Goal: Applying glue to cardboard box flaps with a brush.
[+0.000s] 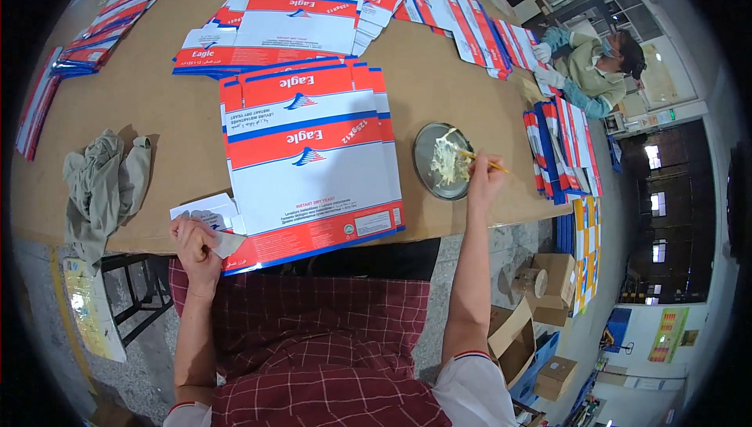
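Observation:
A stack of flat printed cartons (313, 168), white with red and blue bands, lies before me at the table's near edge. At its lower left corner my left hand (197, 248) is closed on a small pale flat piece (229, 244), whose kind I cannot make out. Beside those fingers a white carton flap (207, 211) sticks out. Over to the right, my right hand (486, 179) grips a thin yellow stick (492, 164). The stick's far end is over a round metal dish (425, 153) and reaches into cream-coloured paste (450, 159) there.
More flat cartons (294, 23) are spread across the brown table (176, 117). A crumpled grey-green cloth (106, 180) lies at the left edge. Far right, a co-worker (595, 70) handles cartons. Open cardboard boxes (513, 341) stand on the floor at right, and a dark stool (137, 290) at left.

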Demonstrator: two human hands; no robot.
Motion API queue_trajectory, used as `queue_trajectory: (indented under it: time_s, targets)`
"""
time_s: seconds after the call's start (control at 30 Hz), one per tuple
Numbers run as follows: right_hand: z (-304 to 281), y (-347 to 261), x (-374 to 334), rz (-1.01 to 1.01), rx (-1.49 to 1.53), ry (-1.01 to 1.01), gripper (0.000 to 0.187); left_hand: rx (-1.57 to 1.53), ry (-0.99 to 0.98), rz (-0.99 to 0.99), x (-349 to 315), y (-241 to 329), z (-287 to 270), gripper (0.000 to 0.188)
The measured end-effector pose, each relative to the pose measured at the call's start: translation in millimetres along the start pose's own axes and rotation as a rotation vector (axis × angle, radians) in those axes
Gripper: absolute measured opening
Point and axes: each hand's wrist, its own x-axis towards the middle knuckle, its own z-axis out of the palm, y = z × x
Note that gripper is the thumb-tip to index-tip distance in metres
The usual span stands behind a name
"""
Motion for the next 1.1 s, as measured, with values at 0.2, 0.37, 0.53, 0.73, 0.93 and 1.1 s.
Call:
queue_trajectory:
  time_s: [0.2,0.37,0.53,0.73,0.93,1.1]
  targets:
    - [24,13,13,0.001,-0.005,-0.071,0.022,0.011,-0.006,-0.017,-1,2,1,0.026]
    - [25,8,12,0.001,-0.16,-0.062,0.023,0.005,0.003,-0.007,1,-2,5,0.026]
    - [22,4,12,0.0,-0.073,0.022,0.023,0.016,0.023,-0.003,5,0,1,0.026]
    - [-1,2,-15,0.019,-0.406,-0.126,0.022,0.005,0.016,-0.021,-15,-13,2,0.027]
    - [-38,9,-26,-0.161,-0.327,-0.18,0.02,-0.013,0.015,-0.007,-5,6,-4,0.024]
    - [-12,-69,-50,-0.059,0.112,-0.094,0.018,-0.003,0.006,-0.015,-1,5,-4,0.023]
